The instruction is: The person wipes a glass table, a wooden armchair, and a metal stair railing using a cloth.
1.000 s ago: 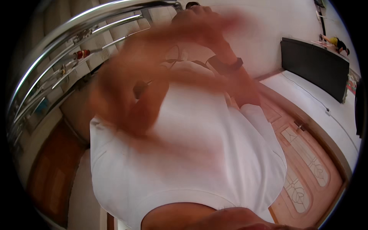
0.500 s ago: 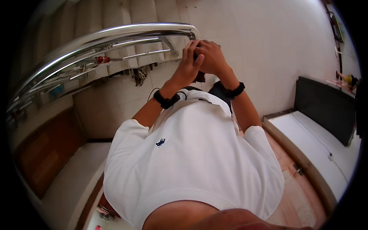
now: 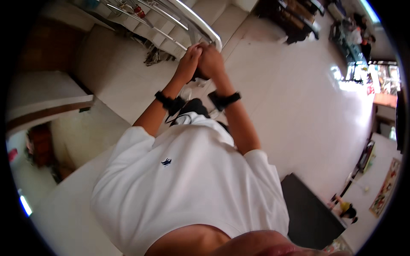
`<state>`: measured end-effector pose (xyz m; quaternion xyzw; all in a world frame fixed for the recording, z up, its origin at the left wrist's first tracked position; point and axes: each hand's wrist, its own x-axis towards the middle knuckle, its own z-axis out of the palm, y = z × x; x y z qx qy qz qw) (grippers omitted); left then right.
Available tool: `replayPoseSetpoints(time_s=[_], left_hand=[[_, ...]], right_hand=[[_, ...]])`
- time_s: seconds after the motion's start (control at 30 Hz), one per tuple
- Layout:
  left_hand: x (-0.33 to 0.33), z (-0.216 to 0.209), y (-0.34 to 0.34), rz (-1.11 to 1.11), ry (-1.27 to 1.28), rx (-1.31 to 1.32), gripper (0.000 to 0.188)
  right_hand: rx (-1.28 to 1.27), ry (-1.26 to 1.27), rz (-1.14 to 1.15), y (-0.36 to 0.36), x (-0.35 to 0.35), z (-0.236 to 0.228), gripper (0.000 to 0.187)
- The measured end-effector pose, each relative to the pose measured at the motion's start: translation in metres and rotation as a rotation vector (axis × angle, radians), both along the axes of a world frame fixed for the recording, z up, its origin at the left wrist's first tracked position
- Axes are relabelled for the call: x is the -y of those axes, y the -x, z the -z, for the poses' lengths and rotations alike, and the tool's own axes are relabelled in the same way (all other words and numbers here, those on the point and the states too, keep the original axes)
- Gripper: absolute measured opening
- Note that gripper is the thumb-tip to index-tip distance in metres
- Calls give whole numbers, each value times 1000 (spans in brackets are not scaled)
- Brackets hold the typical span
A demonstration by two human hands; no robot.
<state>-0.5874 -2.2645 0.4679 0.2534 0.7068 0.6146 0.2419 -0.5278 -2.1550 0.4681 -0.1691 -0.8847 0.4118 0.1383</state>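
My left hand (image 3: 190, 62) and my right hand (image 3: 211, 62) are held close together in front of me, fingers curled and touching. Just beyond them is the curved end of a shiny metal stair handrail (image 3: 215, 37); whether my fingers touch it I cannot tell. A small dark thing (image 3: 199, 77) shows beneath my hands, mostly hidden by them, and its kind is unclear. A black band circles each wrist, the left band (image 3: 169, 102) and the right band (image 3: 224, 100).
Pale stairs (image 3: 205, 19) rise behind the railing. Dark wooden furniture (image 3: 290, 19) stands on the tiled floor (image 3: 282, 85) at the far right. A large black panel (image 3: 309, 213) is at my right, and a light ledge (image 3: 47, 91) at my left.
My view has swung to the right, bringing more floor and the bright far side of the room into sight. My hands stay together near the rail's end, now a little further left in view.
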Motion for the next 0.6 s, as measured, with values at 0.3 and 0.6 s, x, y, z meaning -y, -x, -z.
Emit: replayPoseSetpoints(time_s=[0.3,0.6], left_hand=[[36,6,-62,-106,-26,-295,57],[-4,29,-61,-377,-86,-409,70]], right_hand=[[61,-539,64,-48,51,-18,68],[-70,-355,-144,-40,18,5,67]])
